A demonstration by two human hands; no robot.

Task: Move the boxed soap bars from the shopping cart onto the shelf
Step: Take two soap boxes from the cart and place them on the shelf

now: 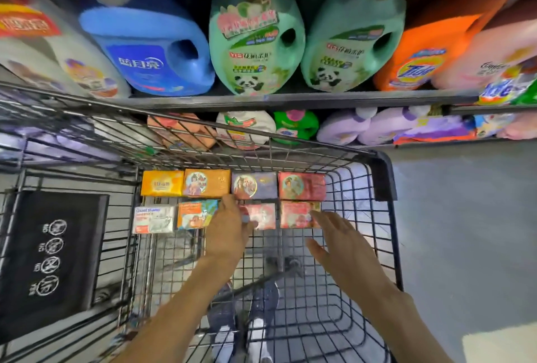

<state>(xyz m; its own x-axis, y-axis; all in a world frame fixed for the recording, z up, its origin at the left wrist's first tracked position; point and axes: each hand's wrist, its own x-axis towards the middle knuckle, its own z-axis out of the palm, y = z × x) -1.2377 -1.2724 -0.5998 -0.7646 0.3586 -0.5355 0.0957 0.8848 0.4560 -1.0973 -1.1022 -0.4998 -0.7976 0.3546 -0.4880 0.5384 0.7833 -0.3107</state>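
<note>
Several boxed soap bars lie in two rows at the far end of the wire shopping cart. Back row: yellow box, orange box, purple box, red box. Front row: white box, orange-and-blue box, pink box, red box. My left hand reaches between the orange-and-blue box and the pink box, its fingers curled at the pink box's left edge. My right hand hovers with spread fingers, fingertips at the front red box's right corner.
The shelf edge runs just beyond the cart, carrying big detergent jugs: blue, two green, orange. A lower shelf holds refill pouches. A black folded child seat fills the cart's left. Grey floor lies right.
</note>
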